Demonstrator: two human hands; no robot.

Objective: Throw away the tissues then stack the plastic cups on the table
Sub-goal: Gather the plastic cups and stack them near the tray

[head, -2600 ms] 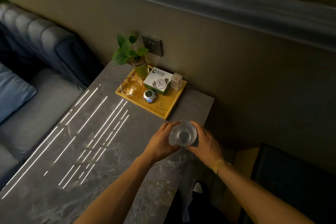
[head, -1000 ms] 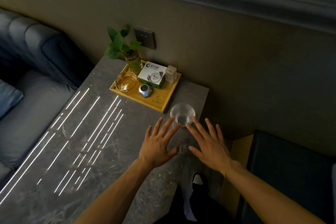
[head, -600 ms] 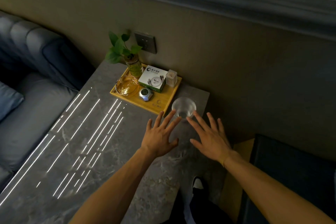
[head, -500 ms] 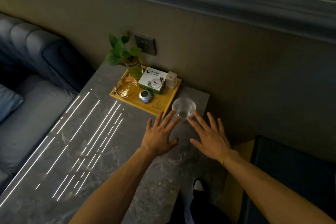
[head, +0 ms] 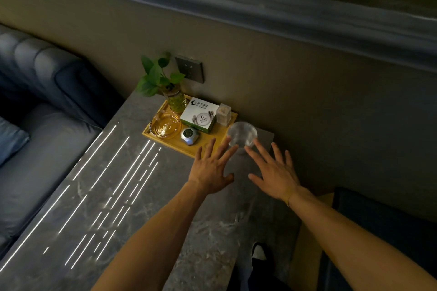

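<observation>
Cups stacked, hands off

The grey table [head: 132, 196] has no tissues I can see. The yellow tray [head: 201, 149] sits by the wall. My left hand [head: 210, 170] and right hand [head: 274, 172] are flat, fingers spread, holding nothing. The plastic cups [head: 241, 136] stand just beyond my fingertips. I think I'm done; next, pull back.

Clear stacked cups [head: 241, 136] upright on table [head: 99, 196]

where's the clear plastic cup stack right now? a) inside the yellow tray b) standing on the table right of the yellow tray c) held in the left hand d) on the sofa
b: the clear plastic cup stack stands on the table just right of the yellow tray, with the left hand and right hand both open and empty below it.
</observation>
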